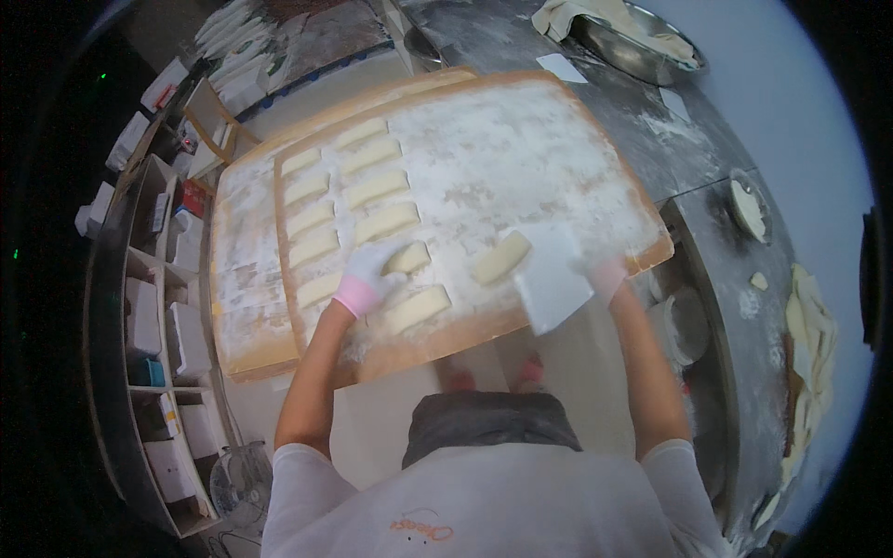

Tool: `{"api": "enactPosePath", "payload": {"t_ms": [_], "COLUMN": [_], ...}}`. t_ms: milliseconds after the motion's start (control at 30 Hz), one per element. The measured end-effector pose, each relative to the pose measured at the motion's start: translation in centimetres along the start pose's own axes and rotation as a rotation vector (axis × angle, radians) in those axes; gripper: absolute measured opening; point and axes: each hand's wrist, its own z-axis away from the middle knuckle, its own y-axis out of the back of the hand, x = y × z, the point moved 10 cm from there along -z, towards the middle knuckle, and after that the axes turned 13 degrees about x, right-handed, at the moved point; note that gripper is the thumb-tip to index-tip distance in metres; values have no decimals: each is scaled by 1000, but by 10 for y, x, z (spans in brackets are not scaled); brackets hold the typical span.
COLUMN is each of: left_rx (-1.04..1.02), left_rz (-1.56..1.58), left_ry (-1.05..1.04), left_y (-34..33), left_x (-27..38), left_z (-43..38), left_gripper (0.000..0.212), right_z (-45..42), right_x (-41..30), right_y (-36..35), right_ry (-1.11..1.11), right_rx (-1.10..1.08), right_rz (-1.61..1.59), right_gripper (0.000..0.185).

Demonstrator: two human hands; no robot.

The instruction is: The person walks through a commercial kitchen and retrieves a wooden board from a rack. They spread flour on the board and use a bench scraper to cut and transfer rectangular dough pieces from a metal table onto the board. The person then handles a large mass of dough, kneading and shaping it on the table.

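Note:
My left hand (370, 279), in a white glove with a pink cuff, has its thumb and fingers around the left end of a pale dough piece (413, 258) on the flour-dusted wooden board (488, 153). Just below it lies another dough piece (418, 310). My right hand (605, 273), gloved and blurred by motion, grips the right side of a thin white sheet (554, 286) held over the board's front edge. A single dough piece (502, 258) lies at the sheet's left edge; whether it rests partly on the sheet I cannot tell. Several more dough pieces (377, 188) form two columns on the left.
A second floured board (244, 265) lies beneath, jutting out left. On the right runs a grey worktop (628, 132) with a steel bowl (638, 52) and cloth (809, 356). Shelving (167, 335) and a fan (241, 485) stand at left. A chair (209, 132) is beyond the boards.

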Motion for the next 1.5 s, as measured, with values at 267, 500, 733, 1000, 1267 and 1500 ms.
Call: {"api": "enactPosePath", "payload": {"t_ms": [267, 500, 733, 1000, 1267, 1500], "left_rx": [-11, 307, 274, 408, 375, 266], "left_rz": [-337, -82, 2080, 2321, 1608, 148], "left_ry": [43, 320, 1047, 905, 982, 410], "left_y": [6, 15, -111, -105, -77, -47], "left_x": [-19, 22, 106, 32, -105, -170], "left_z": [-60, -49, -65, -137, -268, -309], "left_gripper": [61, 54, 85, 86, 81, 56], "right_z": [23, -6, -68, -117, -97, -56], "right_x": [-73, -40, -49, 1, 47, 73], "right_y": [-4, 42, 69, 31, 24, 4], "right_ry": [412, -509, -231, -316, -627, -730], "right_rx": [-59, -269, -125, 68, 218, 172], "right_rz": [-174, -1112, -815, -687, -802, -499], "right_gripper": [32, 27, 32, 46, 45, 35]}}
